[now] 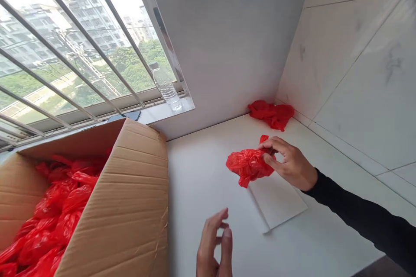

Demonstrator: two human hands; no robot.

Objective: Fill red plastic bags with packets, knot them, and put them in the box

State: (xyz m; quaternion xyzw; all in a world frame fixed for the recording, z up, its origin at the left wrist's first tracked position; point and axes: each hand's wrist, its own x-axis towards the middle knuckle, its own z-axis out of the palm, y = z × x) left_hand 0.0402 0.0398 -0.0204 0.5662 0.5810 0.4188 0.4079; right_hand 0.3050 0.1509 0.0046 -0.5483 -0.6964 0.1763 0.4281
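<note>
A knotted red plastic bag (248,165) is pinched at its right end by the thumb and fingers of my right hand (289,162), over the far part of a white flat box or pad (277,205). Whatever the bag wraps is hidden. My left hand (214,246) is at the bottom of the view, apart from the bag, its thumb and fingers parted with nothing between them. Another crumpled red plastic bag (271,114) lies in the far corner of the white tabletop (195,181).
At the left stands an open cardboard box (130,199) with many knotted red bags (61,207) inside. A clear water bottle (166,88) and a dark flat object (133,115) sit on the sill of a barred window. Grey and tiled walls border the table.
</note>
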